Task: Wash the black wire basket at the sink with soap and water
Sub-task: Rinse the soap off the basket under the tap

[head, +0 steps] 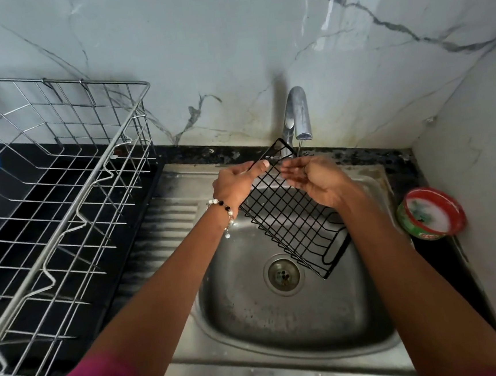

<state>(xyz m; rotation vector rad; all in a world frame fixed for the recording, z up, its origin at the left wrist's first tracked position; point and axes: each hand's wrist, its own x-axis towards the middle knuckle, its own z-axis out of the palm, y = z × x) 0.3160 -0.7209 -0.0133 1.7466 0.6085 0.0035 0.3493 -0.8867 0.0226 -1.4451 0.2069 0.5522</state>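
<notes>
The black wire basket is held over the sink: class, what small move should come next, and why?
Probably a rub of the right hand along the wires near the tap. The left hand grips the black wire basket by its top edge, tilted over the sink; a thin stream of water falls there, and the right hand hovers open beside it.

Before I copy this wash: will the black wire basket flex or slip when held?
The black wire basket looks rigid, probably light: the left hand holds it tilted by its rim. Thin water from the steel tap may make it slippery.
</notes>
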